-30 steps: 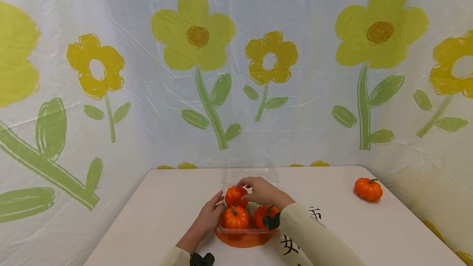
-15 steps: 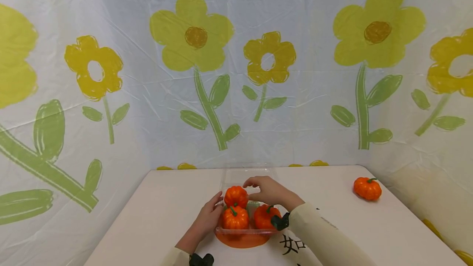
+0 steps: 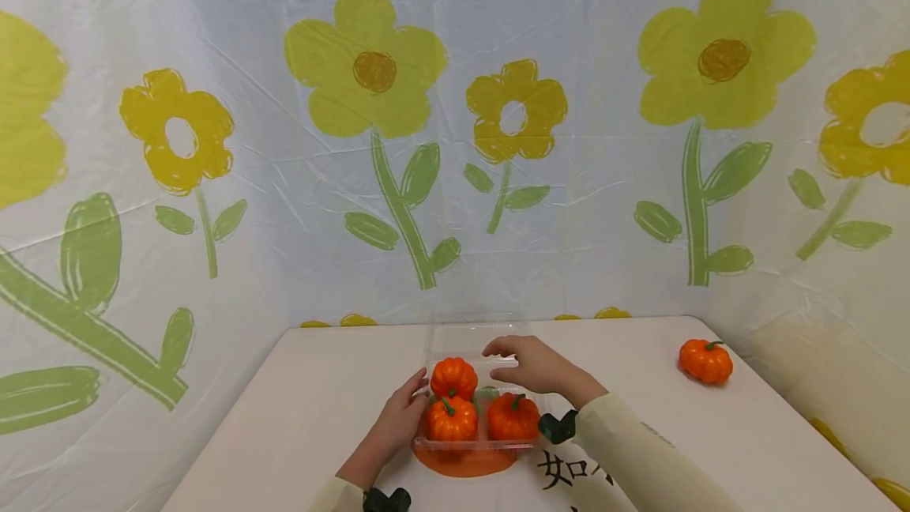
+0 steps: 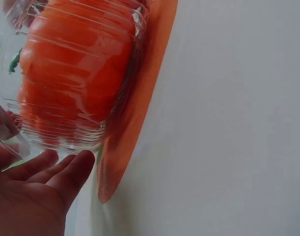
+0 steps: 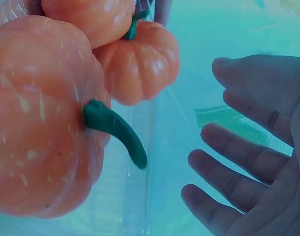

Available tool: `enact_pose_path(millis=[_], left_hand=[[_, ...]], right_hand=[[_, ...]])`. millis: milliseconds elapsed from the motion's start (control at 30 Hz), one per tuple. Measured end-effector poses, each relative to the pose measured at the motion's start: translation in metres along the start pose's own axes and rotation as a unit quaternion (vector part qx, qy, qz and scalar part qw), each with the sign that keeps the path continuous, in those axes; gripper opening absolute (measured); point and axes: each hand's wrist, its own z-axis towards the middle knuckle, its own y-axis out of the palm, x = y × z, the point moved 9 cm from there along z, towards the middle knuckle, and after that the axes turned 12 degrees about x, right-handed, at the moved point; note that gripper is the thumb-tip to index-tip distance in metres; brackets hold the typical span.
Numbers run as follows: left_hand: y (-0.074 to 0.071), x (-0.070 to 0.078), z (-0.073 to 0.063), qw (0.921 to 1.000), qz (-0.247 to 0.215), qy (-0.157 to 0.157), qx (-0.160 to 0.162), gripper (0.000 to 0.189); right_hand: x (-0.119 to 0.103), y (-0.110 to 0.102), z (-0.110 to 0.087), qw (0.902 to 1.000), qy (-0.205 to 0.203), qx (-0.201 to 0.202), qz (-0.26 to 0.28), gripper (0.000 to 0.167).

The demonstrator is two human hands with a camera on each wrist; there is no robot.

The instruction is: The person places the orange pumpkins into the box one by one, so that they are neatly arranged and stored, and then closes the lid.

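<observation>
Three small orange pumpkins sit in a clear plastic box [image 3: 475, 446]: a back left pumpkin [image 3: 453, 378], a front left pumpkin [image 3: 452, 420] and a front right pumpkin [image 3: 513, 419]. My left hand [image 3: 400, 419] rests along the box's left side, its fingertips [image 4: 81, 162] against the ridged clear wall in the left wrist view. Above the back right part of the box is my right hand [image 3: 529, 366], holding nothing. Its fingers are spread and apart from the pumpkins in the right wrist view, where a green stem [image 5: 118, 130] points toward them.
Another orange pumpkin [image 3: 705, 362] lies at the table's right edge. The box's clear lid [image 3: 475, 334] stands hinged back behind it. Under the box, the white table [image 3: 320, 385] bears an orange printed patch [image 3: 465, 463] and black characters. A flower-print cloth [image 3: 590, 180] hangs behind.
My right hand has let go of the back left pumpkin and moved right, away from it. The left hand keeps its place on the box.
</observation>
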Motion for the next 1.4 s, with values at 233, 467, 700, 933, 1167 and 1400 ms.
enact_pose_path(millis=[233, 467, 700, 933, 1167, 1400], left_hand=[[0.0, -0.001, 0.002, 1.0, -0.001, -0.005, 0.0, 0.056], [0.0, -0.001, 0.003, 1.0, -0.001, -0.003, 0.001, 0.055], [0.0, -0.001, 0.004, 1.0, -0.003, -0.006, 0.002, 0.056], [0.0, -0.001, 0.003, 1.0, -0.005, -0.003, 0.0, 0.056], [0.001, -0.001, 0.001, 1.0, -0.007, 0.001, -0.002, 0.057], [0.0, 0.0, 0.002, 1.0, -0.006, -0.001, -0.002, 0.056]], right_hand=[[0.01, -0.013, -0.006, 0.9998, 0.006, 0.013, 0.012, 0.029], [0.028, -0.032, -0.014, 0.9984, 0.04, 0.033, 0.021, 0.031], [0.052, -0.048, -0.025, 0.9953, 0.078, 0.055, 0.018, 0.031], [0.076, -0.061, -0.036, 0.99, 0.123, 0.062, 0.031, 0.035], [0.096, -0.069, -0.043, 0.9809, 0.15, 0.059, 0.11, 0.043], [0.113, -0.077, -0.048, 0.959, 0.17, 0.065, 0.218, 0.05]])
